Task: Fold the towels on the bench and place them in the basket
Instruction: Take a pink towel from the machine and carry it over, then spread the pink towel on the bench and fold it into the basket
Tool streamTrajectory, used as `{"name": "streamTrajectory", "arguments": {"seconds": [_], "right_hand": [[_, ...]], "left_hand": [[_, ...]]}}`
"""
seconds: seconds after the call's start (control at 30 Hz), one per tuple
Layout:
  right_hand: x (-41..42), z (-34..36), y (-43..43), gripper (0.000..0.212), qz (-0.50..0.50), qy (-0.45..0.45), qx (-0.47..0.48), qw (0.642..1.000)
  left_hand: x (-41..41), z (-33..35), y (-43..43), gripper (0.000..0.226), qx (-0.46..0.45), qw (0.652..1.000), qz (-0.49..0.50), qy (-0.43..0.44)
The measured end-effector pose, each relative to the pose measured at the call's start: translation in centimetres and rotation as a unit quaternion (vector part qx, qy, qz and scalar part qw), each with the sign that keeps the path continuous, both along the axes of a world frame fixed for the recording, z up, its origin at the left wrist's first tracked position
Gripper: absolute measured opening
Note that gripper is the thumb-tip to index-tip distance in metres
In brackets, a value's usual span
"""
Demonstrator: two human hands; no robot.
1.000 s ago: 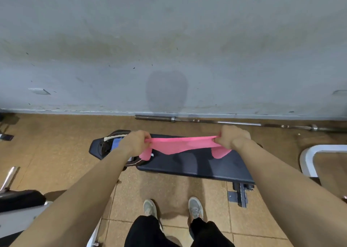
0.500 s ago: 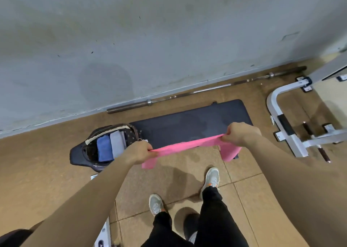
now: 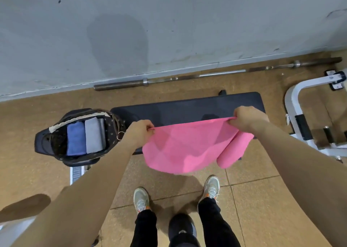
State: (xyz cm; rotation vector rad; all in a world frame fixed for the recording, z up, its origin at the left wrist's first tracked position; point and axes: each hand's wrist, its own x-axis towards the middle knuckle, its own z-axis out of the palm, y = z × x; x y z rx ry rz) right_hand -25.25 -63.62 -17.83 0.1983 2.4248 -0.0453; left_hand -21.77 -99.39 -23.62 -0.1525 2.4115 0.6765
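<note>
**Over the bench, a pink towel stretched out for its fold**

Above the near edge of the long black padded bench (image 3: 187, 107), the thin pink cloth towel (image 3: 184, 149) hung in the air between both hands. The left hand (image 3: 139, 134) pinched one end of its upper edge with curled fingers, and the right hand (image 3: 249, 120) gripped the other end in a closed fist, so neither was free. The towel touched nothing else that could be made out; its lower part draped toward the person's feet.

Its long axis ran left to right, roughly along the bench, with the right end held slightly farther from the person than the left. The held edge faced the wall and the loose edge pointed back toward the person. At the right end the cloth was bunched into a doubled lobe below the right hand.

Just beside the bench's left end stood the dark patterned fabric basket (image 3: 110, 132), with a folded blue towel (image 3: 76, 139) and a folded grey towel (image 3: 93, 136) lying side by side inside.

Judging by that, this was probably the opening of a later towel's fold, with none made yet. The next move likely called for shaking out the bunched end, then either laying the towel flat on the bench or bringing the two hands together to halve it with corners matched.
</note>
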Motion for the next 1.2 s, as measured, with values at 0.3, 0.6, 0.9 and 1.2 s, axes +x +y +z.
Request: {"name": "streamTrajectory", "arguments": {"seconds": [0.3, 0.6, 0.9, 1.2], "right_hand": [[-8.7, -19.0, 0.5, 0.025, 0.027, 0.116, 0.016, 0.993], [-13.0, -27.5, -0.2, 0.027, 0.037, 0.195, 0.025, 0.980], [-9.9, -29.7, -1.3, 0.043, 0.014, 0.327, 0.003, 0.945], [0.1, -31.3, -8.3, 0.059, 0.150, 0.303, -0.096, 0.936]], "left_hand": [[-7.8, -17.0, 2.2, 0.009, -0.020, 0.979, 0.145, 0.140], [-13.0, -24.7, 0.9, 0.018, -0.055, 0.966, 0.118, 0.221], [-9.6, -25.5, 2.6, 0.049, -0.103, 0.922, 0.089, 0.362], [-1.4, -28.3, 5.1, 0.076, -0.169, 0.952, -0.048, 0.251]]}}
